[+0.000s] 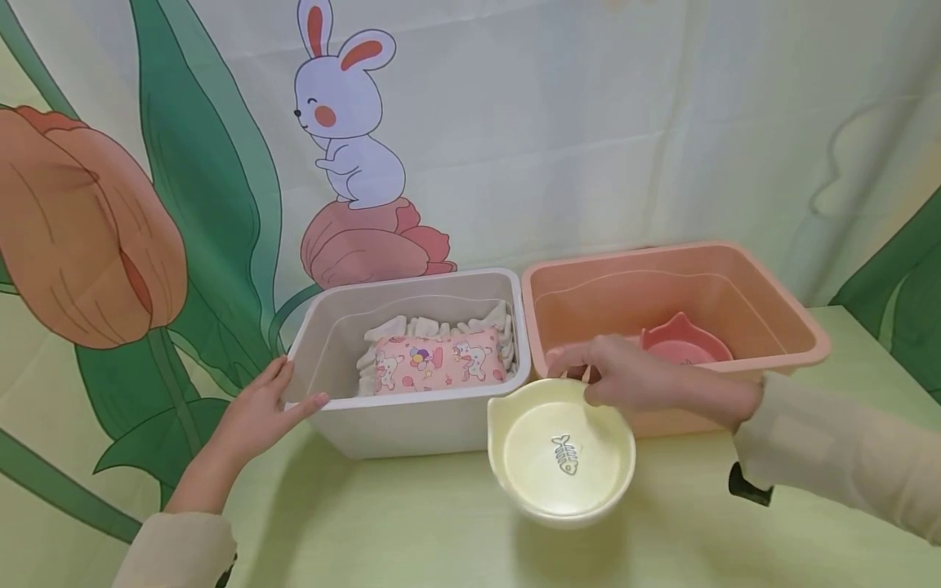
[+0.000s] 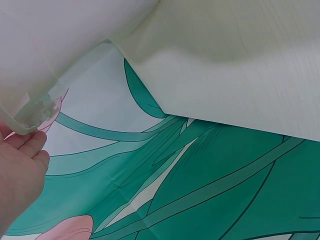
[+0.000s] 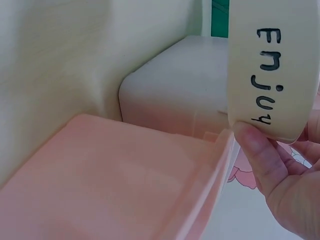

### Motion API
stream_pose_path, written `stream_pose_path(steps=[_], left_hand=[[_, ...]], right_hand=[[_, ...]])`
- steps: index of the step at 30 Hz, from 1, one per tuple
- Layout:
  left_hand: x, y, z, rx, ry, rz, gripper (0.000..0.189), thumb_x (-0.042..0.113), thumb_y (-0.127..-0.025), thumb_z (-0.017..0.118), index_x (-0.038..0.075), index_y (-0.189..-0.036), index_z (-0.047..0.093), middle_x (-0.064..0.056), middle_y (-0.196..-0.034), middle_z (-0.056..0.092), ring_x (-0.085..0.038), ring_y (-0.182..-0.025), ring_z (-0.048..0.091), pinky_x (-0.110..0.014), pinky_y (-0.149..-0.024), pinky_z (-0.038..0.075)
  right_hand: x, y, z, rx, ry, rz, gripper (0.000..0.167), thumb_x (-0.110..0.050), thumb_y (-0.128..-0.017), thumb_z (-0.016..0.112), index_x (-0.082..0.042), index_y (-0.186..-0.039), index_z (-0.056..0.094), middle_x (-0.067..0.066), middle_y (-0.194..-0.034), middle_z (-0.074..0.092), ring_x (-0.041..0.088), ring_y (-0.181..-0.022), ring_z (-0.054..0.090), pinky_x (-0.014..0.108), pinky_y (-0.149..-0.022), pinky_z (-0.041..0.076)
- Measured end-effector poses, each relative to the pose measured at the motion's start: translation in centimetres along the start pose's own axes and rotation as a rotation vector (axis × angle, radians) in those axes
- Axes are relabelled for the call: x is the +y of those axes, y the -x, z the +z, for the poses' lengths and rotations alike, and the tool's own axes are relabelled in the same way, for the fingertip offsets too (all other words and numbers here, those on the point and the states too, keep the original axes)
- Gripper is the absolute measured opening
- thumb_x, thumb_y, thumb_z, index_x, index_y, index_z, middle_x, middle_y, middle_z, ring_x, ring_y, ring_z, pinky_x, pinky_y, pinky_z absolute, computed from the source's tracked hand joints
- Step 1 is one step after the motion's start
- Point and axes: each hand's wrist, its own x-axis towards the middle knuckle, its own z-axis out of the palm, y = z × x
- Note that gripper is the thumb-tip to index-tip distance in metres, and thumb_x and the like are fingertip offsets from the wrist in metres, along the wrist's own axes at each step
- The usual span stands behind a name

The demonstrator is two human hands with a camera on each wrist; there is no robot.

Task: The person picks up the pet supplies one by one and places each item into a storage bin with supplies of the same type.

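A pale yellow cat-eared bowl [image 1: 562, 457] is tilted in front of the bins, its inside with a fishbone mark facing the head camera. My right hand [image 1: 625, 371] pinches its rim between thumb and fingers. Dark lettering runs along the bowl's outer side [image 3: 272, 65] in the right wrist view, where the right hand [image 3: 287, 175] grips the edge. At the left, my left hand [image 1: 257, 416] rests on the front left corner of a light grey bin [image 1: 412, 429], thumb along the front rim. The left wrist view shows the left hand's [image 2: 22, 170] fingertips touching that rim.
Inside the grey bin are a pink patterned cushion-like packet [image 1: 441, 363] and whitish cloth-like pieces [image 1: 385, 328]. The pink bin [image 1: 801, 331] beside it holds a pink eared bowl [image 1: 680, 339]. Both bins stand on a pale green table [image 1: 412, 523] before a printed curtain [image 1: 588, 122].
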Motion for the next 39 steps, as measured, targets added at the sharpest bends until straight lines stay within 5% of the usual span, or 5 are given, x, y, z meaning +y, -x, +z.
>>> stream_pose_path(steps=[25, 39], left_hand=[[-0.1, 0.0, 0.1, 0.015, 0.008, 0.010, 0.090, 0.060, -0.082, 0.043, -0.003, -0.140, 0.012, -0.024, -0.145, 0.011, -0.048, -0.124, 0.027, -0.065, -0.093, 0.027], [-0.1, 0.0, 0.1, 0.013, 0.014, 0.008, 0.090, 0.060, -0.082, 0.044, -0.002, -0.140, 0.012, -0.024, -0.145, 0.011, -0.049, -0.124, 0.027, -0.065, -0.092, 0.027]], right_hand=[[0.1, -0.8, -1.6, 0.025, 0.021, -0.069, 0.038, 0.010, -0.075, 0.052, -0.004, -0.108, 0.064, 0.003, -0.089, 0.067, 0.013, -0.076, 0.057, 0.022, -0.067, 0.051], [-0.1, -1.3, -2.3, -0.001, 0.029, -0.104, 0.037, 0.011, -0.074, 0.050, -0.007, -0.103, 0.065, 0.002, -0.087, 0.065, 0.013, -0.073, 0.055, 0.022, -0.065, 0.049]])
